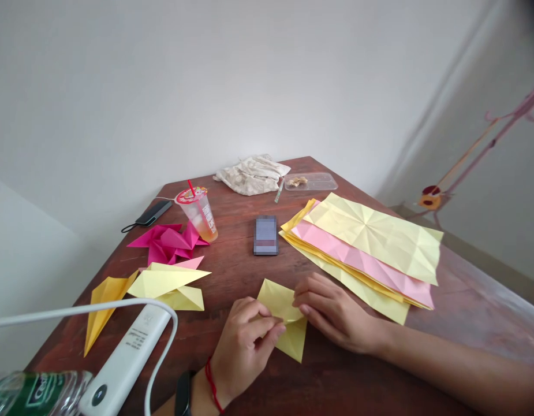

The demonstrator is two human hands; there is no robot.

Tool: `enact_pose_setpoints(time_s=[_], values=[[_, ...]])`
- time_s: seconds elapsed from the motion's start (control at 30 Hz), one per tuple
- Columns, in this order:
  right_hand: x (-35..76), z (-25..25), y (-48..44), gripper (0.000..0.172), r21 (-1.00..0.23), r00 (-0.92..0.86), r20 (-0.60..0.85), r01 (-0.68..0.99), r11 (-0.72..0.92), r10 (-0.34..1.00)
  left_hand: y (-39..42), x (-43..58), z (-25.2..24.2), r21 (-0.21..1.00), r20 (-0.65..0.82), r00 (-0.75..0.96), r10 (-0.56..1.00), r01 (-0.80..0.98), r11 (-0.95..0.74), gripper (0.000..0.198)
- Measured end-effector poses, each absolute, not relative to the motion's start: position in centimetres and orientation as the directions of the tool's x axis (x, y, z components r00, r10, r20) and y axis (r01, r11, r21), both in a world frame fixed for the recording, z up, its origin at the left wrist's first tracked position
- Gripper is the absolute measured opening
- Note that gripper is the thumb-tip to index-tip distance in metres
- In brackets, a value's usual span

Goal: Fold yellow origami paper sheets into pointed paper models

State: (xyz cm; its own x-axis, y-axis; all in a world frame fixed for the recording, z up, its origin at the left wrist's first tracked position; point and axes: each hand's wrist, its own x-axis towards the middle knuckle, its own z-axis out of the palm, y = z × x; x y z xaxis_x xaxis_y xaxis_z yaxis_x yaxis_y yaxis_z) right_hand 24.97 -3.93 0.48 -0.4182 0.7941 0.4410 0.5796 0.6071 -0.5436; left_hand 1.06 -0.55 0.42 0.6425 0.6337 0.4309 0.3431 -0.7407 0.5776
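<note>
A small yellow folded paper (280, 300) lies on the brown wooden table (232, 271) in front of me. My left hand (245, 341) pinches its lower left edge with curled fingers. My right hand (333, 312) presses fingertips down on the paper's right side, fingers held together and flat. A red string and a dark band circle my left wrist.
A stack of creased yellow and pink sheets (366, 248) lies to the right. A phone (265, 235) sits in the middle, with a drink cup (200, 215), pink folded shapes (169, 242) and yellow folded shapes (167, 283) to the left. A white power strip (128, 358) and a bottle (33, 393) are near left.
</note>
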Motion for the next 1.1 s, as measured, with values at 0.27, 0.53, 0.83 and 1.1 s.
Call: enact_pose_setpoints(time_s=[0.27,0.53,0.83,1.1], values=[[24.8,0.7,-2.9,0.018,-0.707,-0.479,0.221,0.521,0.478,0.850,0.2,1.3,0.0,0.657,0.340,0.596,0.727,0.402,-0.637,0.030],[25.0,0.1,-2.8,0.019,-0.780,-0.343,0.115,0.551,0.299,0.932,0.8,0.4,-0.3,0.621,0.341,0.488,0.803,0.525,-0.582,0.012],[25.1,-0.1,-2.6,0.027,-0.715,-0.371,0.174,0.590,0.376,0.912,1.3,-0.5,-0.7,0.580,0.323,0.489,0.810,0.574,-0.578,0.026],[24.5,-0.1,-2.5,0.030,-0.608,-0.356,0.193,0.688,0.396,0.914,1.9,-0.3,-1.0,0.533,0.344,0.488,0.802,0.602,-0.594,0.015]])
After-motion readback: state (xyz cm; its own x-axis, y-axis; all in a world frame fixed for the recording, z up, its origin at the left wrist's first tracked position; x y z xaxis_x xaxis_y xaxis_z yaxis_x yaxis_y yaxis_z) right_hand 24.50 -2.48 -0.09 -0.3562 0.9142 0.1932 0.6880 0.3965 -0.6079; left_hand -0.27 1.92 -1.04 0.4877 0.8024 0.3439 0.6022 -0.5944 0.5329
